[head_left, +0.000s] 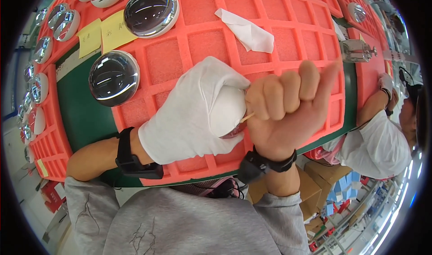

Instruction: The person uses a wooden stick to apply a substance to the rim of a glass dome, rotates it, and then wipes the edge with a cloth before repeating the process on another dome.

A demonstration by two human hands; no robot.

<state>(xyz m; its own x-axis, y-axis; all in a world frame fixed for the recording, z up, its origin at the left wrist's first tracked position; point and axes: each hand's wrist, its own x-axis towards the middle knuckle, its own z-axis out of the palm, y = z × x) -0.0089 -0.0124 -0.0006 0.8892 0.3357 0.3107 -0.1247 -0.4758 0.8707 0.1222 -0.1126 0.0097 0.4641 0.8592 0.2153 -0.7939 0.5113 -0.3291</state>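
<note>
My left hand (182, 113), in a white glove, is wrapped around a rounded white-shelled device (228, 110). Part of a dark reddish face shows at its lower edge. My bare right hand (288, 104) is closed in a pinch on a thin wooden stick (247, 117), whose tip meets the rim of the device. The far end of the stick is hidden in my fingers. Two similar dome-shaped devices with dark glossy fronts sit beyond and left of my left hand: one dome (151, 13) farther away, another dome (114, 78) nearer.
Beneath my hands lies a red foam tray (202, 45) divided into square pockets, on a green table (85, 106). A white cloth (246, 31) rests on it. Yellow notes (114, 31), more domes (66, 24) and a small glass bottle (357, 51) surround it. A co-worker (378, 140) sits at right.
</note>
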